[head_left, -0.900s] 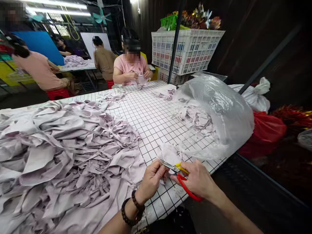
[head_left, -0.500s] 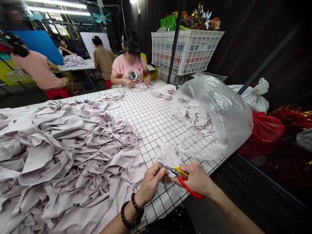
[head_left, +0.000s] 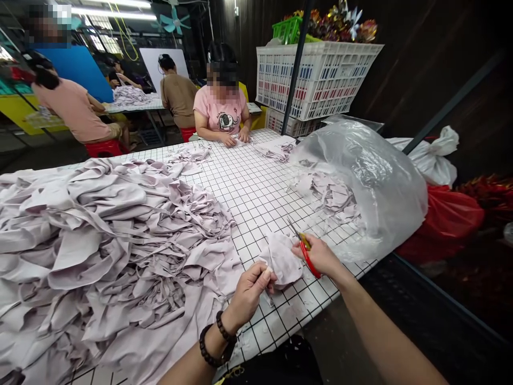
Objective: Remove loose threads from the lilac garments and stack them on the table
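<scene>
My left hand (head_left: 249,291), with bead bracelets at the wrist, is closed in a pinch on a thin scrap of pale lilac cloth (head_left: 266,295) at the near edge of the gridded table (head_left: 256,200). My right hand (head_left: 318,255) grips red and yellow thread snips (head_left: 303,245), blades pointing up and away. Its fingers also touch a small stack of cut lilac pieces (head_left: 282,259) lying between my two hands.
A big heap of lilac cloth strips (head_left: 104,240) covers the table's left. A clear plastic bag (head_left: 360,182) with cut pieces lies at right, red and white bags beyond it. White crates (head_left: 316,80) stand behind. A person in pink sits at the far end; others sit further back.
My right hand has carried the snips away from my left hand, up and right onto the stack of cut pieces. My left hand stays near the edge with a scrap.
</scene>
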`<state>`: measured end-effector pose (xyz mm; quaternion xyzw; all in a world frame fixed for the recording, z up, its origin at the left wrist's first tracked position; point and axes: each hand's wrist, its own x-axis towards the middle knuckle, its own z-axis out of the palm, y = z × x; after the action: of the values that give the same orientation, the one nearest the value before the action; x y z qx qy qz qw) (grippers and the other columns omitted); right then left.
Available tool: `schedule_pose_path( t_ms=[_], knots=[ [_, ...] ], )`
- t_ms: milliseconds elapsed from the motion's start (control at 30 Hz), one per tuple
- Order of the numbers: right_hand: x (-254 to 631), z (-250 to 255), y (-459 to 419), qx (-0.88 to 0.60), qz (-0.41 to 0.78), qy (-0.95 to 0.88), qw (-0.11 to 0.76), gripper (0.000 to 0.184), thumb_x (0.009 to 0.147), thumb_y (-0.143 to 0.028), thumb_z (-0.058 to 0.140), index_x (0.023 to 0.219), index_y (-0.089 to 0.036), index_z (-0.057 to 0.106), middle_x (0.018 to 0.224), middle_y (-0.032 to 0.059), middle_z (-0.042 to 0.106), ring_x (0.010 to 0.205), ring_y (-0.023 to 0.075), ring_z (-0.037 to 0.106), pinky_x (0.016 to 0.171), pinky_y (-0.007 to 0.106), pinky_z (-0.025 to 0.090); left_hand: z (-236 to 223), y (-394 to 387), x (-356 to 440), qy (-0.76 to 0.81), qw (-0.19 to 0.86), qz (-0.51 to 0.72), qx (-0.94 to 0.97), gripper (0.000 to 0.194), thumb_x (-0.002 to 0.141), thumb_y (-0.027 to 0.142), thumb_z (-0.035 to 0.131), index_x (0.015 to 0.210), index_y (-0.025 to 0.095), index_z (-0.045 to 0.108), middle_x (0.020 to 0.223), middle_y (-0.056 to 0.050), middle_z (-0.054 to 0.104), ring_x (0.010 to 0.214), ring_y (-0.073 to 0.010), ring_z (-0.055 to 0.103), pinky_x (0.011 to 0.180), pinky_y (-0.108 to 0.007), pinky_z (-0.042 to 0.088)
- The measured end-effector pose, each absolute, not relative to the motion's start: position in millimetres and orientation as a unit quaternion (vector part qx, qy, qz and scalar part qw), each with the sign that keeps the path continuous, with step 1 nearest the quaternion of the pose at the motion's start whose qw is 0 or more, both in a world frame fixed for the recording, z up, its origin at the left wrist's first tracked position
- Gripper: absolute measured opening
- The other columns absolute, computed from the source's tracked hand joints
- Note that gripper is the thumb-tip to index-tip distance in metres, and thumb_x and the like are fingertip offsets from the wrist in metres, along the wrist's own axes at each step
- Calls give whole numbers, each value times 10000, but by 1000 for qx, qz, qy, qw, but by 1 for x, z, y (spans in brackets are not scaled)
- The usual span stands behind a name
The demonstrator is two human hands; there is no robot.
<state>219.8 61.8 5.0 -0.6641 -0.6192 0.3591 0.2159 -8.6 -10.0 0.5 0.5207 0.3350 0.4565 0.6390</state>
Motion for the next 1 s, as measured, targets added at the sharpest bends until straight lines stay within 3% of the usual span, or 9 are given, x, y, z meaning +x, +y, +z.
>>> schedule_pose_path(
  t_ms=[100,200,367,467,633,767,867,933,1000],
  knots=[
    [212,-11,92,-740,212,-611,186,218,734,-337,604,895,-193,575,863,60,659,821,238,589,781,365,395,-1,-11,-10,335,635,454,528,284,917,378,462,805,139,567,733,-21,513,670,-130,511,665,-269,425],
    [205,-29,119,-745,214,-601,194,137,695,-244,610,812,-179,581,828,82,664,877,276,598,862,421,350,-6,-10,-18,353,610,461,540,288,909,366,461,735,149,537,705,-16,501,670,-130,480,667,-262,390],
    [217,-34,146,-714,282,-585,262,128,631,-220,655,712,-184,563,686,25,631,734,212,606,727,334,427,-6,4,-51,372,566,527,513,260,857,306,486,639,164,481,632,-1,461,620,-123,408,621,-254,335],
    [237,-15,156,-689,288,-568,346,174,678,-292,634,756,-191,517,718,-8,600,658,140,573,644,266,449,7,19,-71,353,551,589,473,255,804,260,492,575,176,419,588,0,443,584,-123,373,580,-257,313],
    [265,27,142,-534,324,-471,623,333,596,-314,744,720,-202,456,712,-45,534,625,101,542,632,252,470,31,51,-92,375,496,628,468,262,784,259,463,548,185,377,571,12,388,553,-117,351,538,-252,294],
    [266,48,102,-488,371,-448,651,302,601,-242,767,721,-203,493,742,-41,505,674,114,547,684,275,493,39,60,-100,559,367,475,572,254,797,307,478,574,188,456,636,-6,463,649,-154,453,628,-274,369],
    [256,58,72,-478,405,-442,642,272,637,-259,749,724,-205,497,805,-17,477,748,136,542,730,291,503,43,41,-86,657,215,380,615,200,765,376,585,735,178,601,896,-77,583,911,-242,517,794,-349,407],
    [247,65,55,-469,433,-452,623,263,670,-277,731,748,-213,488,826,0,472,797,160,542,748,309,501,42,22,-64,624,275,375,628,277,825,433,536,832,178,644,962,-102,610,927,-248,539,798,-364,430],
    [237,72,38,-460,459,-474,595,264,702,-304,710,771,-226,468,813,14,483,820,189,544,745,338,499,36,6,-36,510,502,308,626,424,894,500,415,848,170,676,840,-95,648,756,-203,579,694,-335,466]
  ],
)
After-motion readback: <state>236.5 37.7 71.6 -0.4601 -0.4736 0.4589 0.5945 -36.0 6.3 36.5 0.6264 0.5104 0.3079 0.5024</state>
